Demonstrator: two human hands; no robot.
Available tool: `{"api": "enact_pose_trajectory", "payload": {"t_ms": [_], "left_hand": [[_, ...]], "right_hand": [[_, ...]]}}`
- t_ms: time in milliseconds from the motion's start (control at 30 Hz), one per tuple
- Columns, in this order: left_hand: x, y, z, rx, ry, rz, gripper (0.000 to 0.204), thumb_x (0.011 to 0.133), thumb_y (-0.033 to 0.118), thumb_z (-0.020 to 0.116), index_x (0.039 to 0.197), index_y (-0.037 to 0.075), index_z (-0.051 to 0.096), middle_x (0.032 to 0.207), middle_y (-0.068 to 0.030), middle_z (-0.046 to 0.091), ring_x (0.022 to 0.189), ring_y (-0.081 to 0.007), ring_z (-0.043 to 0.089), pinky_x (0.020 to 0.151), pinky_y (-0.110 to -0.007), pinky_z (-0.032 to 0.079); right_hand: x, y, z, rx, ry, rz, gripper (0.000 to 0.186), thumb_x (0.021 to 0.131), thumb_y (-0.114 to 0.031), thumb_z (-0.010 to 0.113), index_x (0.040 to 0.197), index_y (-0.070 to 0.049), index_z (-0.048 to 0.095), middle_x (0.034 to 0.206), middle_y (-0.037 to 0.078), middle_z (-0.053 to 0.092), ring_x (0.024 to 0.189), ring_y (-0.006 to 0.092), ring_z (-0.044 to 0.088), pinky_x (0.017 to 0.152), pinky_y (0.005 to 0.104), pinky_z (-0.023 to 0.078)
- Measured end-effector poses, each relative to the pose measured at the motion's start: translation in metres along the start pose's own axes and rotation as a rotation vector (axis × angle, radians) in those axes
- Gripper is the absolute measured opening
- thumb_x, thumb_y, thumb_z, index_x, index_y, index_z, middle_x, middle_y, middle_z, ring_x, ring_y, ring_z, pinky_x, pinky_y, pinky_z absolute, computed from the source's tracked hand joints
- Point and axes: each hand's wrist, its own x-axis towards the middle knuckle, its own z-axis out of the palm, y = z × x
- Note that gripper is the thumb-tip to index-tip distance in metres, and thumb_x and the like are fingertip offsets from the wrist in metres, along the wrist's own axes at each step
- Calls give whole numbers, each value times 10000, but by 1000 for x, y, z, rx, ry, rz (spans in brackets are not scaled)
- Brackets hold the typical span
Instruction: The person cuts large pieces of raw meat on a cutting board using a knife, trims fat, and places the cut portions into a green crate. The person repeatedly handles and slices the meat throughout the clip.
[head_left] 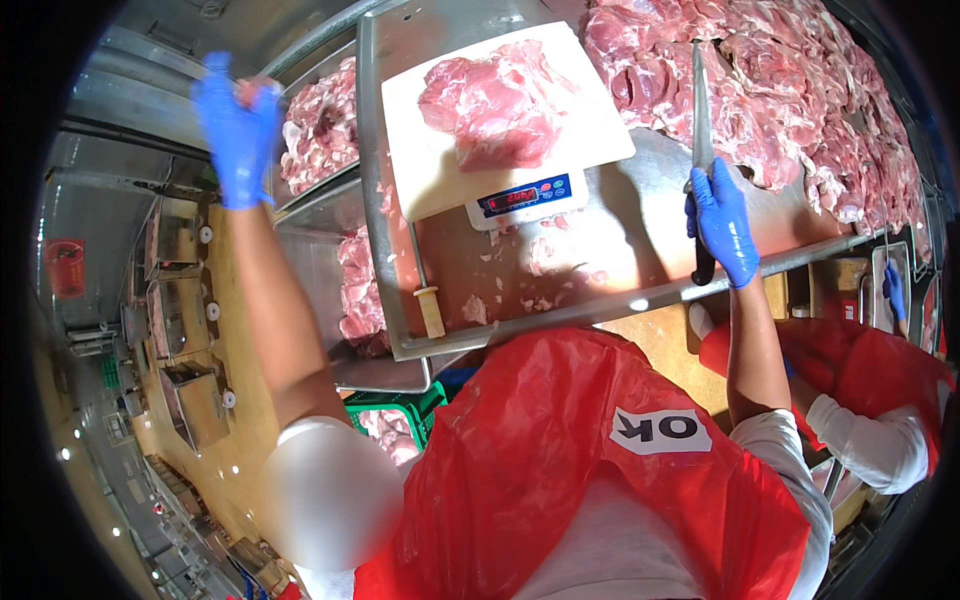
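Observation:
My right hand (724,222), in a blue glove, is closed round the black handle of a long knife (700,115). Its blade points away from me over the steel table, beside the meat pile. My left hand (238,130), also blue-gloved and blurred, is stretched out to the far left near a tray of meat scraps (322,130). A small pinkish piece of meat (250,91) shows between its fingers and thumb. Between my hands, a large piece of raw meat (505,105) lies on a white board (420,165) atop a scale (525,205) with a lit red display.
A big pile of raw meat (790,90) covers the far right of the steel table (640,255). A sharpening steel (428,305) with a pale handle lies front left. Below is a green crate (430,410) holding meat. Another person in a red apron (850,355) stands close on my right.

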Motion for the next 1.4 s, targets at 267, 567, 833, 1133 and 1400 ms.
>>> {"api": "enact_pose_trajectory", "payload": {"t_ms": [267,567,833,1133,1400], "left_hand": [[-144,114,108,-507,-326,57,1263,621,313,891,1506,3,45,1426,-251,375,1310,-375,375,1101,-455,285],[-111,98,151,-802,-482,-24,1345,465,209,867,1516,37,47,1485,-218,276,1381,-374,286,1142,-415,243],[-76,36,205,-1315,-786,-52,1082,569,-11,755,1498,29,202,1455,-137,375,1233,-228,375,1011,-344,360],[-66,30,218,-1215,-784,-50,551,805,-41,547,1350,16,485,1181,-99,614,1066,-148,549,948,-279,435],[-99,80,179,-1340,-592,-456,426,925,101,420,1326,-41,461,1099,-114,593,999,-132,549,917,-244,444]], "right_hand": [[125,-6,48,-74,-152,-316,237,1000,-266,501,981,-32,540,759,22,549,653,93,538,597,261,470],[285,-71,146,188,-714,-87,322,971,-341,556,1012,-31,633,837,3,605,733,81,523,680,229,444],[208,-73,141,184,-602,38,295,980,-297,554,1059,-17,606,859,-5,583,734,74,508,696,234,456],[67,-32,146,769,-193,198,170,999,-180,529,1050,-32,595,828,-8,577,735,76,541,716,249,493],[60,-65,164,825,-190,158,129,994,-195,528,966,-75,569,779,-1,541,727,100,546,771,301,520]]}}
